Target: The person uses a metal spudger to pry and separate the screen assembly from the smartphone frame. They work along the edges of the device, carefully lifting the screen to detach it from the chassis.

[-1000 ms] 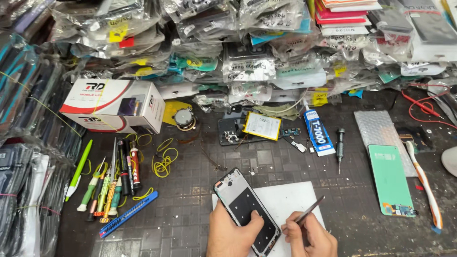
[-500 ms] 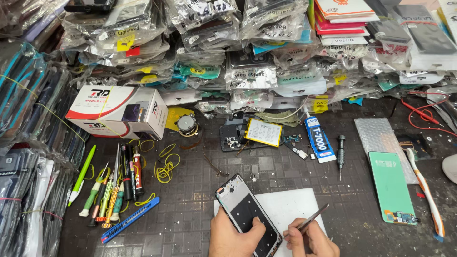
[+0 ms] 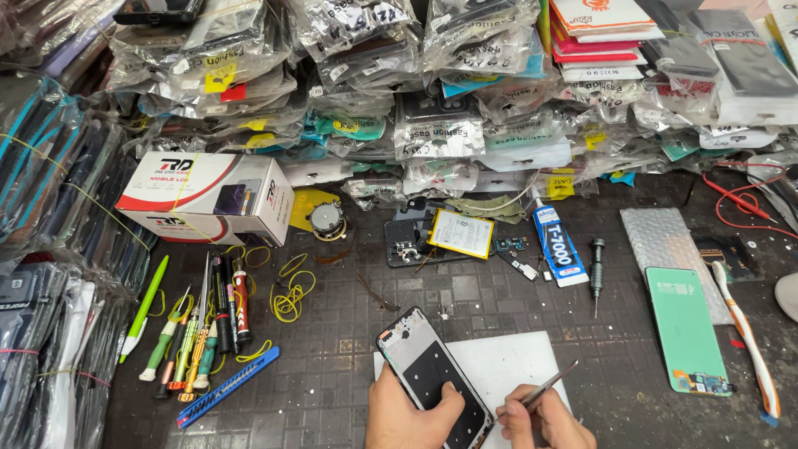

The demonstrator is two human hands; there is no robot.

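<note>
Both hands are cut off by the lower edge; left hand (image 3: pixel 411 416) grips the phone frame (image 3: pixel 432 374), its long axis running upper-left to lower-right; right hand (image 3: pixel 540 420) pinches tweezers (image 3: pixel 549 387).

Dark grid-patterned mat (image 3: pixel 349 349) bearing a white sheet (image 3: pixel 515 366), a phone (image 3: pixel 432 378) with pale grey frame and black centre, and a mint-green panel (image 3: pixel 688 328). White box (image 3: pixel 208 199) with red and black markings; blue-and-white tube (image 3: pixel 559 245); yellow bands (image 3: pixel 291 291). Green pen (image 3: pixel 145 308); blue cutter (image 3: pixel 229 387); orange-and-white toothbrush (image 3: pixel 748 333).
</note>
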